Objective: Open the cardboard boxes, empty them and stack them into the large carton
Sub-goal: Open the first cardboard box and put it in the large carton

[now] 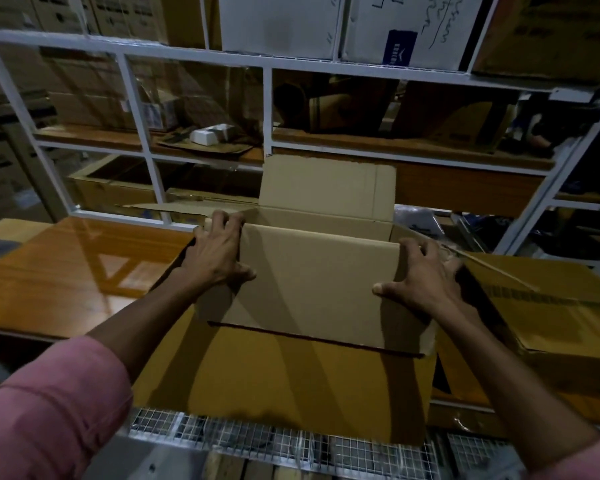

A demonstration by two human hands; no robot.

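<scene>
Large carton sits open on the wooden bench, and a smaller cardboard box, top flap up, is going into it. Left hand grips its left edge, right hand clamps the right. Stacking step, I'd say; next it needs lowering squarely.

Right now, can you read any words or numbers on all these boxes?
No, none reads for sure.
White box on top shelf: black handwriting, cut off and too scrawly to read.
Blue label on that box: white print, too blurred.
Brown boxes, top left: dark print, too dim.
Carton at right: a printed row, too blurred.
</scene>
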